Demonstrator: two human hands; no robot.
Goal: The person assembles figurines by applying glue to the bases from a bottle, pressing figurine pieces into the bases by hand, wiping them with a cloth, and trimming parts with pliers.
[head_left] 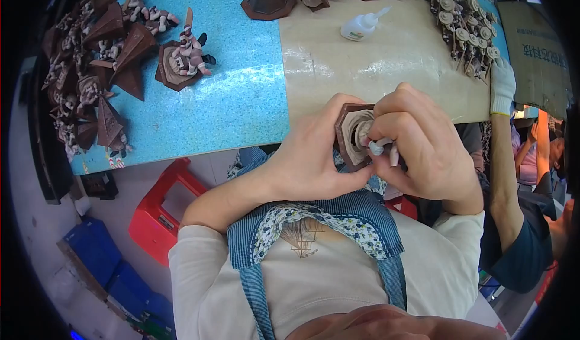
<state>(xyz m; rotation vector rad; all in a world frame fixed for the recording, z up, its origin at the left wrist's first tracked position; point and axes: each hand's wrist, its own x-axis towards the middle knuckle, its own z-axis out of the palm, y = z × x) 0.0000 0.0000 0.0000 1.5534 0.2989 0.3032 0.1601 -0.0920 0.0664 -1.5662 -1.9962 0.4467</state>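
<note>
Close in front of my chest, my left hand (308,153) grips a brown hexagonal base (345,137) by its rim, tilted up on edge. A beige swirled mound rises in the middle of this base. The fingers of my right hand (426,141) close around a small pale figurine (379,147) against the mound. Its pinkish and whitish limbs stick out between my fingers, and the rest of it is hidden. Whether the figurine is joined to the base, I cannot tell.
A figurine on a hexagonal base (184,62) stands left, beside a heap of brown pointed pieces and figurines (130,53). A white squeeze bottle (360,27) and brown bases (269,0) lie farther back. Small beige parts (462,26) and a co-worker's gloved hand (502,86) are right.
</note>
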